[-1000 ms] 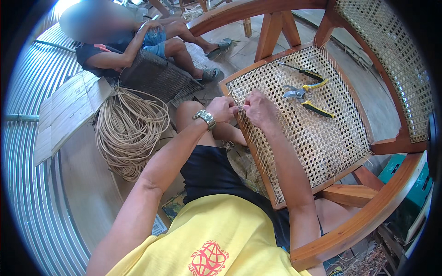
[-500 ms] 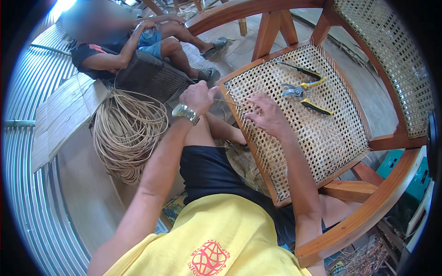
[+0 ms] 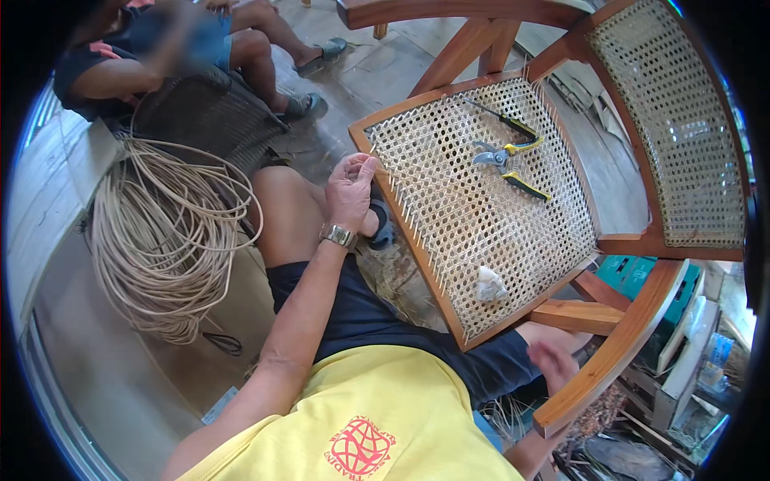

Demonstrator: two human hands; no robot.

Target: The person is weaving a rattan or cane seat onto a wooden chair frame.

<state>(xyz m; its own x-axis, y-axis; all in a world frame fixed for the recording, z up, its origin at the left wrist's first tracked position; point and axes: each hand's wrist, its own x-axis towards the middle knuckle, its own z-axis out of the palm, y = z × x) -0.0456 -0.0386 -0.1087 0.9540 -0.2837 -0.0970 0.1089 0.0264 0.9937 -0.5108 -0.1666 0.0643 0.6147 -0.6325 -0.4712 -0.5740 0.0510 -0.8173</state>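
Observation:
A wooden chair lies tilted across my lap, its woven cane seat facing up. At the seat frame's left edge, near the far corner, my left hand is closed in a pinch against the wood. What it pinches is hidden. Short cane ends stick up along that edge. My right hand, smeared by motion, is off the seat beside the curved wooden armrest. On the cane lie yellow-and-black pruning shears, a thin tool with a black-and-yellow handle, and a crumpled white lump.
A big coil of cane hangs at my left beside a pale board. Another person sits at the far left next to a dark woven piece. Green crates and scraps lie at the right, past the woven backrest.
My right hand has left the cane seat and dropped to the near right, beside the armrest. My left hand stays at the frame edge. The white lump now shows, and the view has shifted.

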